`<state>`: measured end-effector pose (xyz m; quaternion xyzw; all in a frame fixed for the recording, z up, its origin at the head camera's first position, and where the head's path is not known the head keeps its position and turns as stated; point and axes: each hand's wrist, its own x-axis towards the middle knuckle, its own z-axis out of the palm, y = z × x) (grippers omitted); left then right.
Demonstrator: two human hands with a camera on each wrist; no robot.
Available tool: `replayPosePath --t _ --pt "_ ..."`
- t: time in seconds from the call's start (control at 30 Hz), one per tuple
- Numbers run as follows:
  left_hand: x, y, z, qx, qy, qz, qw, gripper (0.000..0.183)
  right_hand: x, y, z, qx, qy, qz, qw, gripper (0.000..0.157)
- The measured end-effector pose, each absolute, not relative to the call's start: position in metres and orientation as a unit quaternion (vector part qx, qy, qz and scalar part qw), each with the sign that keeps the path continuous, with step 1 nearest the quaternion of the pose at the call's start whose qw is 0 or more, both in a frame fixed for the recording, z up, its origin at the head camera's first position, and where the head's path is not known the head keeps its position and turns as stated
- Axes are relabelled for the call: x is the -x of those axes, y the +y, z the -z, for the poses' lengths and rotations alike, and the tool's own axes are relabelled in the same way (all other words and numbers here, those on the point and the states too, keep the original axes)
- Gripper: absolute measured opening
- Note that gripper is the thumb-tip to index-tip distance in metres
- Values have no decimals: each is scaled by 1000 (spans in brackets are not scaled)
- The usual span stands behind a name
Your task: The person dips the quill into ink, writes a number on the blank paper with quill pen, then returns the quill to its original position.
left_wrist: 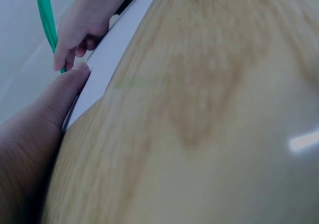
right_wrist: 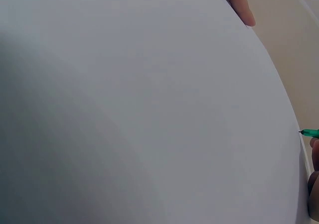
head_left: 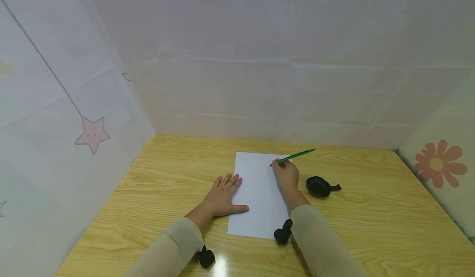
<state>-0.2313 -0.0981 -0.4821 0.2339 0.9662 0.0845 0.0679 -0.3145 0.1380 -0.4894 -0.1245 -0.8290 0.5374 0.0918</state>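
A blank white sheet of paper (head_left: 256,198) lies on the wooden table. My left hand (head_left: 224,196) rests flat over its left edge, fingers spread and thumb reaching onto the sheet. In the left wrist view the thumb (left_wrist: 65,92) lies along the paper's edge. My right hand (head_left: 287,176) pinches a green pen (head_left: 298,154) near its tip, over the upper right part of the sheet. The pen slants up to the right. In the right wrist view the dark pen tip (right_wrist: 301,132) is right at the paper's surface, and no marks show on the sheet.
A black rounded object with a short strap (head_left: 318,186) lies on the table (head_left: 371,211) right of the paper. Small black devices (head_left: 206,257) sit at both wrists. A pale printed cloth (head_left: 259,95) hangs behind the table and along its sides.
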Motion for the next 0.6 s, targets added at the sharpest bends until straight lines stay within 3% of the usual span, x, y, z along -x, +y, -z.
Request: replayPosePath --t 0.6 --pt "231 -97 481 -230 967 -82 71 102 313 133 489 115 -821 -551 92 28"
